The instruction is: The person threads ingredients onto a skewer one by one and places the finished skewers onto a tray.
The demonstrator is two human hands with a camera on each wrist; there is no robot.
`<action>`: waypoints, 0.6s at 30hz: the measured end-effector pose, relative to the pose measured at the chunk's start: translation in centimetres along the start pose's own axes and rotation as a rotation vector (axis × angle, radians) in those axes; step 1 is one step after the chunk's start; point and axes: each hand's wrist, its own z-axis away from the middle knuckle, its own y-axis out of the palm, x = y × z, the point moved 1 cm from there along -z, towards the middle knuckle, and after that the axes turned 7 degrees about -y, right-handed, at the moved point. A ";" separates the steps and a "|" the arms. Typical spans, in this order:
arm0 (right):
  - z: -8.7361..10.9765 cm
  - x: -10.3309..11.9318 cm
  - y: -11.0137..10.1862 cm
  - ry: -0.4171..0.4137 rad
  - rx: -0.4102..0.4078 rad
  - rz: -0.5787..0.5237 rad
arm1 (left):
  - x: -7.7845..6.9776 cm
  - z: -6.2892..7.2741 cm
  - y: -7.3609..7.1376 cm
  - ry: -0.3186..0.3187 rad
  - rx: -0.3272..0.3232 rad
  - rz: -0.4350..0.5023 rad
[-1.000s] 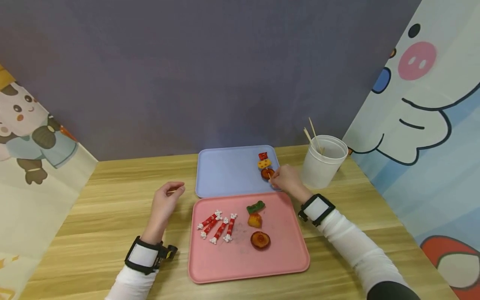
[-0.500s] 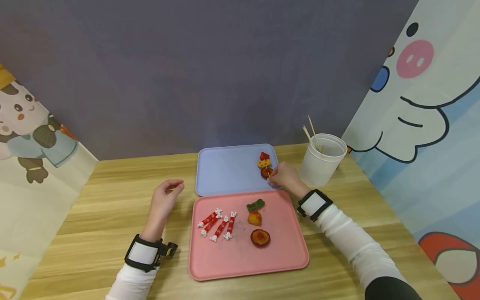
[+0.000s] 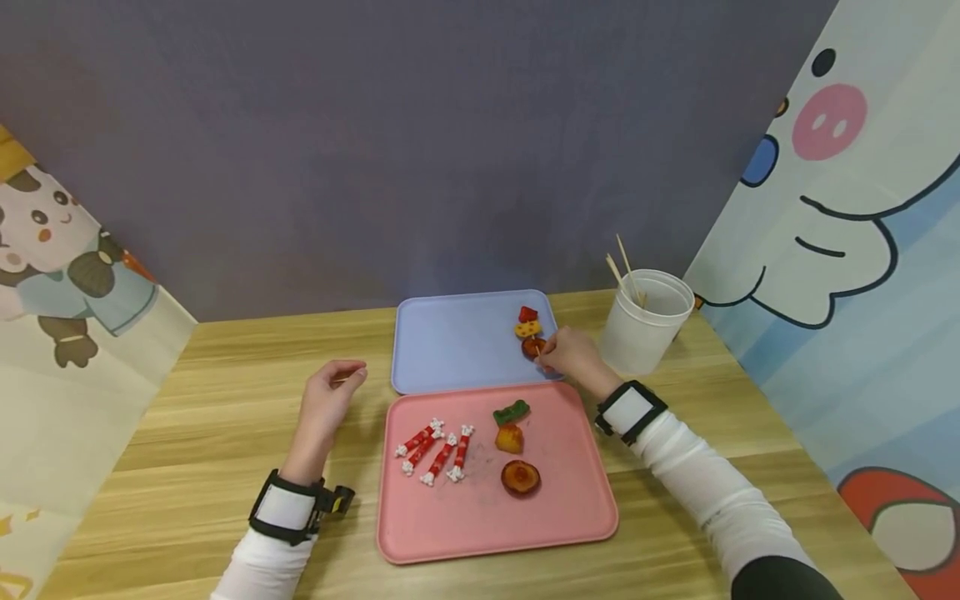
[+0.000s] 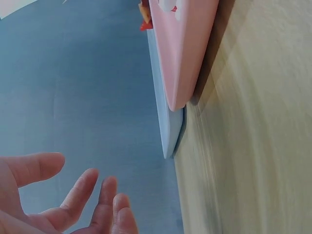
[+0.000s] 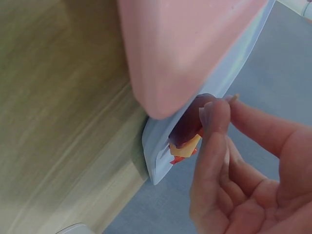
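My right hand [image 3: 576, 358] pinches the lower end of a skewer between thumb and forefinger at the right side of the blue tray [image 3: 457, 342]. Threaded on the skewer are a round brown mushroom-like piece [image 3: 533, 347], a yellow piece with dark spots [image 3: 528, 329] and a red piece [image 3: 528, 313] at the far end. In the right wrist view a short stick end [image 5: 234, 98] pokes out between the fingertips. My left hand [image 3: 330, 400] hovers left of the trays, fingers loosely bent; the left wrist view shows thumb and fingers apart with nothing between them.
The pink tray [image 3: 495, 533] in front bears several red sticks with white ends [image 3: 442, 458], a green piece [image 3: 512, 412], an orange-yellow chunk [image 3: 509, 438] and another brown round piece [image 3: 521, 477]. A white bucket [image 3: 647, 325] with wooden skewers [image 3: 627, 265] stands at the back right.
The red piece at the skewer's far end has turned, from a flat side to a pointed outline. The right hand has shifted only slightly; the left hand stays in place.
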 end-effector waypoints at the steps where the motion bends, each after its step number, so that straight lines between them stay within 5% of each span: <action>1: 0.0 -0.1 0.0 -0.001 -0.001 -0.001 | 0.0 0.0 0.0 -0.002 0.002 0.003; 10: 0.3 0.1 -0.2 -0.045 -0.060 0.017 | 0.1 0.0 0.2 0.000 -0.009 0.000; 18: 3.0 0.4 -2.0 -0.213 -0.402 -0.042 | 0.2 -0.2 0.2 -0.006 -0.020 -0.006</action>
